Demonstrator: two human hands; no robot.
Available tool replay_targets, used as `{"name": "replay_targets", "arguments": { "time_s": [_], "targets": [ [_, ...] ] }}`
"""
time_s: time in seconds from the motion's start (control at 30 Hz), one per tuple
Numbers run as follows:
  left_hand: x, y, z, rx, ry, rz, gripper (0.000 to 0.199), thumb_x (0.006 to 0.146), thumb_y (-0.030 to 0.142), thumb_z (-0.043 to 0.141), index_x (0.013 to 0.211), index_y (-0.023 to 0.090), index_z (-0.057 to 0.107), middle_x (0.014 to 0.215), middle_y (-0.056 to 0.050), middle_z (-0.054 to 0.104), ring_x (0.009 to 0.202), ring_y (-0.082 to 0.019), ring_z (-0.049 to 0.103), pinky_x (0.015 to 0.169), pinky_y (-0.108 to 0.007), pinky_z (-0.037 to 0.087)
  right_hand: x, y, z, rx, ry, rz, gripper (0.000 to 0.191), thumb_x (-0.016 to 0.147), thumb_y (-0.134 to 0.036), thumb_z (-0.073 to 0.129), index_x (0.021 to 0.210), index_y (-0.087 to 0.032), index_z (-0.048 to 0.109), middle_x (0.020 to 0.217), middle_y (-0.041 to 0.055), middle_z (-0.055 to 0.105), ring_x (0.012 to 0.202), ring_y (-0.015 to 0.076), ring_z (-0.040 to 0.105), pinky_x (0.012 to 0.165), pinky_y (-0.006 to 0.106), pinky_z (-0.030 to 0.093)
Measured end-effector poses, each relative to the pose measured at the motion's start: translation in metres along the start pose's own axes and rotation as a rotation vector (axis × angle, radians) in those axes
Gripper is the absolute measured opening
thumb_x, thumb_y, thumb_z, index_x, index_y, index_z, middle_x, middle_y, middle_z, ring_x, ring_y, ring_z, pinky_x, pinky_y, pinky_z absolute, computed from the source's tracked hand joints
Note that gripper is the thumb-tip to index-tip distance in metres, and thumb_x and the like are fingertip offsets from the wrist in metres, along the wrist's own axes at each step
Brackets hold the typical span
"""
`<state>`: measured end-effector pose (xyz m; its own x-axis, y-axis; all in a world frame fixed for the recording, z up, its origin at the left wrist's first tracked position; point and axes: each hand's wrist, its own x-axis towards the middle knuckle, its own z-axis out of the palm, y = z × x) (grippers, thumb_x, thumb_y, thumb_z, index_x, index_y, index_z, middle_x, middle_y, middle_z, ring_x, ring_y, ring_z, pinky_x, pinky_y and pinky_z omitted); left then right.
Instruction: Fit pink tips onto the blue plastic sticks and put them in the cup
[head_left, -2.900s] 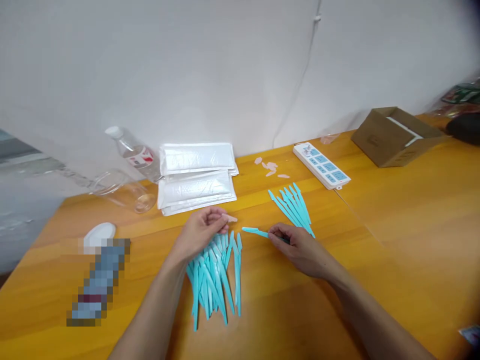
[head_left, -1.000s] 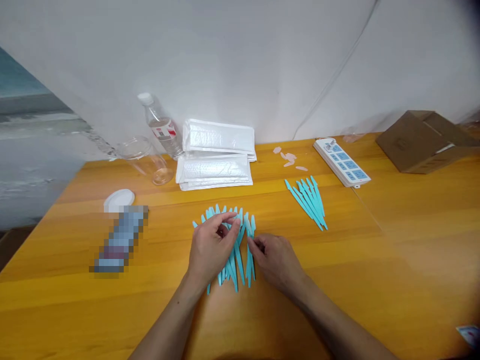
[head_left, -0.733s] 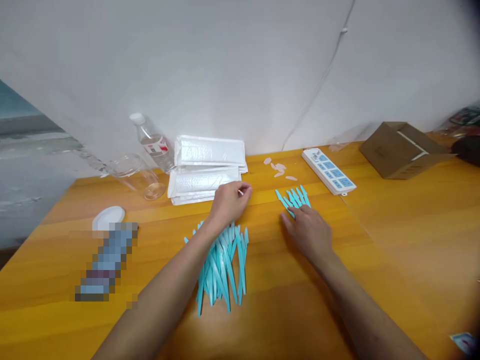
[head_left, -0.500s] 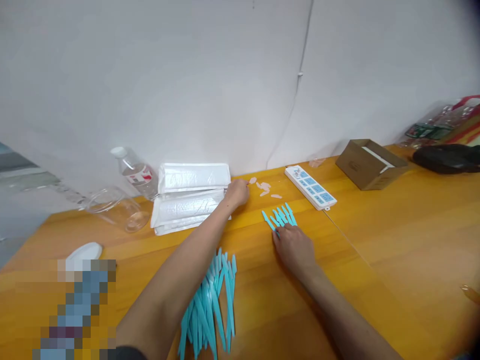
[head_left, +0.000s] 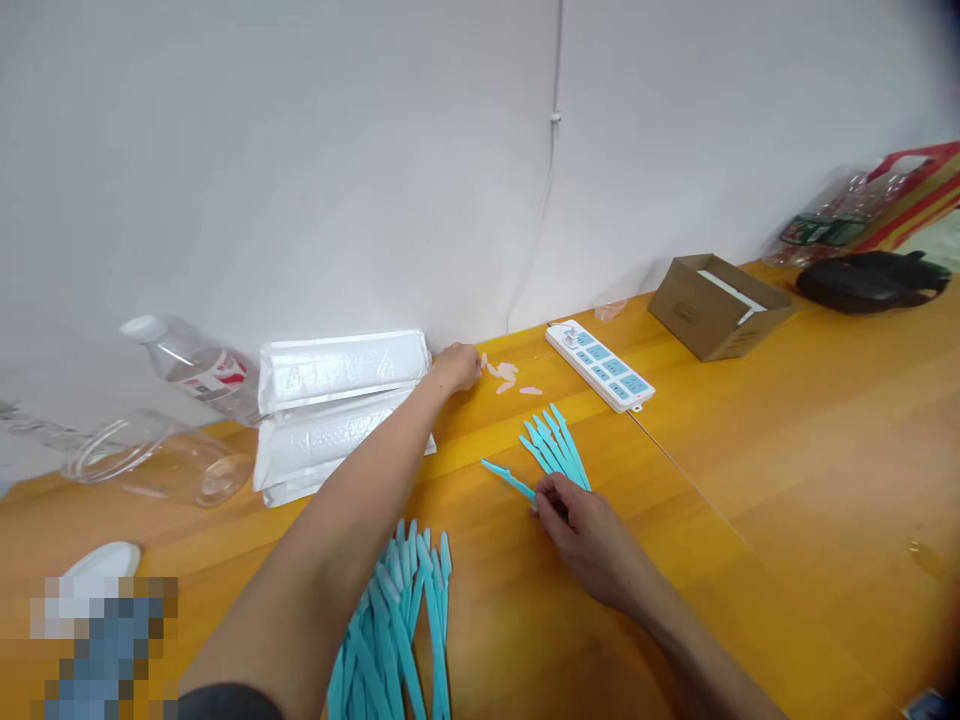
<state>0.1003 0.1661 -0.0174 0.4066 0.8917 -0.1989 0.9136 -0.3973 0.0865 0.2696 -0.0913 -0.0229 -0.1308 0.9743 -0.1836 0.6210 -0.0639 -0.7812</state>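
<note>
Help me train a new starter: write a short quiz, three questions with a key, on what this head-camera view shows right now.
1. What is the right hand holding?
2. True or false: in the picture, the cardboard box stands to the right of the power strip.
3. Which of these is nearest the left hand?
A) the plastic bottle
B) the small pale pieces
C) the white round lid

Key:
1. A turquoise stick, pinched near the fingertips.
2. True.
3. B.
</note>
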Motion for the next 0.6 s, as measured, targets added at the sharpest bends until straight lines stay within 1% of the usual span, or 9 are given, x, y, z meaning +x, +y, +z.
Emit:
{"name": "replay_targets", "arguments": {
  "time_s": [0.07,0.13,0.2,0.27,0.33,0.43,0.5,0.53,0.6],
  "targets": [
    [-0.010,0.002,0.001,0.023,-0.018,0.011,0.035,0.094,0.035,0.059,0.124,0.017,0.058,0.124,-0.010,0.061,0.105,-0.022,0.063,0.088,-0.044,0.055,0.000,0.003,0.001,0.023,-0.007,-0.007,0.020,0.098,-0.034,0.038,0.086,-0.023,0.050,0.069,-0.0022,0.055,0.062,0.0154,0.048,0.057,0.026,0.032],
    [-0.022,0.004,0.001,0.037,-0.018,0.033,0.031,0.093,0.034,0.061,0.118,0.016,0.063,0.120,-0.011,0.063,0.106,-0.024,0.063,0.091,-0.043,0.053,0.000,0.005,0.001,0.032,-0.011,-0.006,0.020,0.098,-0.035,0.039,0.086,-0.023,0.050,0.071,-0.0021,0.055,0.063,0.0155,0.047,0.057,0.026,0.032],
    [-0.031,0.007,0.001,0.038,-0.002,0.072,0.026,0.089,0.029,0.063,0.111,0.016,0.069,0.118,-0.012,0.066,0.108,-0.026,0.063,0.095,-0.039,0.050,-0.001,0.006,0.000,0.045,-0.012,0.003,0.021,0.098,-0.036,0.039,0.085,-0.023,0.049,0.070,-0.0023,0.055,0.063,0.0154,0.047,0.057,0.027,0.032],
    [-0.037,0.010,0.001,0.026,0.011,0.125,0.024,0.084,0.023,0.063,0.106,0.019,0.073,0.117,-0.011,0.068,0.111,-0.026,0.063,0.097,-0.034,0.047,-0.002,0.006,-0.001,0.060,-0.009,0.011,0.022,0.097,-0.038,0.039,0.085,-0.023,0.049,0.069,-0.0028,0.053,0.062,0.0149,0.045,0.057,0.026,0.032],
    [-0.039,0.014,0.000,0.005,0.016,0.164,0.023,0.083,0.021,0.061,0.102,0.019,0.074,0.113,-0.010,0.071,0.109,-0.025,0.064,0.095,-0.032,0.047,-0.003,0.007,-0.003,0.080,-0.009,0.012,0.022,0.097,-0.039,0.040,0.085,-0.023,0.051,0.069,-0.0031,0.053,0.062,0.0143,0.045,0.058,0.026,0.033],
    [-0.049,0.019,-0.002,-0.049,0.031,0.180,0.018,0.081,0.023,0.061,0.088,0.013,0.074,0.096,-0.013,0.073,0.099,-0.027,0.067,0.088,-0.033,0.048,-0.005,0.006,-0.008,0.110,-0.014,0.000,0.024,0.096,-0.040,0.041,0.086,-0.022,0.053,0.070,-0.0032,0.053,0.063,0.0137,0.046,0.060,0.026,0.035],
    [-0.067,0.019,-0.004,-0.118,0.044,0.181,0.016,0.080,0.023,0.060,0.083,0.013,0.072,0.087,-0.011,0.073,0.087,-0.024,0.067,0.080,-0.031,0.049,-0.007,0.005,-0.011,0.122,-0.026,-0.010,0.026,0.096,-0.041,0.042,0.085,-0.021,0.055,0.070,-0.0032,0.053,0.063,0.0134,0.046,0.060,0.026,0.036],
    [-0.081,0.018,-0.005,-0.159,0.048,0.182,0.016,0.081,0.023,0.058,0.083,0.014,0.071,0.083,-0.009,0.073,0.082,-0.022,0.067,0.076,-0.029,0.049,-0.008,0.004,-0.013,0.127,-0.037,-0.016,0.026,0.096,-0.041,0.043,0.085,-0.021,0.056,0.071,-0.0031,0.054,0.063,0.0133,0.046,0.061,0.026,0.036],
    [-0.119,0.011,-0.004,-0.245,0.063,0.176,0.017,0.086,0.026,0.053,0.086,0.017,0.068,0.080,-0.004,0.071,0.074,-0.017,0.065,0.069,-0.025,0.049,-0.010,0.001,-0.014,0.136,-0.065,-0.027,0.027,0.095,-0.042,0.045,0.084,-0.020,0.057,0.072,-0.0027,0.055,0.064,0.0131,0.047,0.061,0.026,0.036]
  ]
}}
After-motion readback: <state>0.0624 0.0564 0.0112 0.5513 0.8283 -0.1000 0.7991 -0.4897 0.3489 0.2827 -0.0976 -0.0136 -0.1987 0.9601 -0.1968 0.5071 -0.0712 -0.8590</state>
